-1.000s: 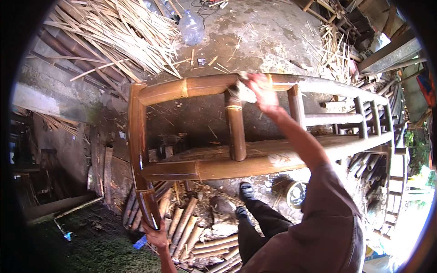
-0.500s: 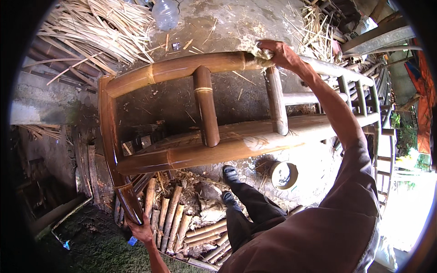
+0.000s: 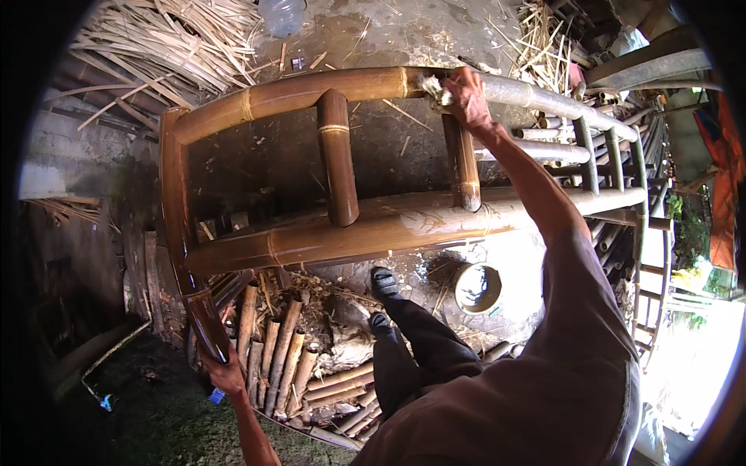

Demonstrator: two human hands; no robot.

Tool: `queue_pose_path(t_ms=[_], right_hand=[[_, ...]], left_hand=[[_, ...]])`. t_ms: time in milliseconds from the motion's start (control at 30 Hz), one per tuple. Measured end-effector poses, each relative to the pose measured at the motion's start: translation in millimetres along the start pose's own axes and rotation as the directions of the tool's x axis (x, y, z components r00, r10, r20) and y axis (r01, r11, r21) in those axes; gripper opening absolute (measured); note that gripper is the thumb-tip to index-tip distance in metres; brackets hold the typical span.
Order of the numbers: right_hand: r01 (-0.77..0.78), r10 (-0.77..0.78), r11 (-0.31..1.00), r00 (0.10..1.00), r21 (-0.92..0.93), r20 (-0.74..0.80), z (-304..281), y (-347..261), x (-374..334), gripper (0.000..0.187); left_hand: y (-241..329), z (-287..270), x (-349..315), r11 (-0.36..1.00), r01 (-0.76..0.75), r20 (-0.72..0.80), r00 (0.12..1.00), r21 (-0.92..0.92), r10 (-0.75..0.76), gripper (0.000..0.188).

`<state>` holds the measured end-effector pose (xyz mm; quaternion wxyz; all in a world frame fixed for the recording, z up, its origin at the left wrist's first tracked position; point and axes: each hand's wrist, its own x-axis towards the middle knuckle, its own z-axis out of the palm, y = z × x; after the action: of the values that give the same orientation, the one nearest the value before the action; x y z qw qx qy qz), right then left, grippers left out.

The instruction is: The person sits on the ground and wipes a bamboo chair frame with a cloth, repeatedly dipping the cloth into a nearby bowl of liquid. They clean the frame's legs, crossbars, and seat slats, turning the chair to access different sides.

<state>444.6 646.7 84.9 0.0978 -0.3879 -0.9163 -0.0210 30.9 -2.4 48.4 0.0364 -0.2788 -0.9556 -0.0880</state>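
From the head view, the right hand (image 3: 466, 97) reaches far forward on a straight arm, its grip clenched on a pale rag (image 3: 432, 85) pressed to the top rail of the bamboo frame (image 3: 334, 159), just above one upright post. The left hand (image 3: 223, 371) is low by the body, its grip closed round the frame's near end post. Beyond the frame, a clear plastic bottle (image 3: 283, 14) lies beside a heap of split strips (image 3: 163, 43), and a round tin (image 3: 477, 287) sits on the ground near the shoes.
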Motion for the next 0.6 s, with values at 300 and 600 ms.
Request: queue_pose_path(t_ms=[300, 600], right_hand=[[0.097, -0.115, 0.993, 0.936, 0.069, 0.334, -20.2, -62.9, -78.2, 0.035], [-0.099, 0.114, 0.977, 0.991, 0.189, -0.068, -22.7, -123.1, -141.0, 0.042]], left_hand=[[-10.4, -13.1, -0.6, 0.999, -0.009, -0.009, 1.000, 0.047, 0.009, 0.078], [-0.2, -9.6, -0.4, 0.991, 0.060, -0.023, 0.998, -0.122, -0.063, 0.079]])
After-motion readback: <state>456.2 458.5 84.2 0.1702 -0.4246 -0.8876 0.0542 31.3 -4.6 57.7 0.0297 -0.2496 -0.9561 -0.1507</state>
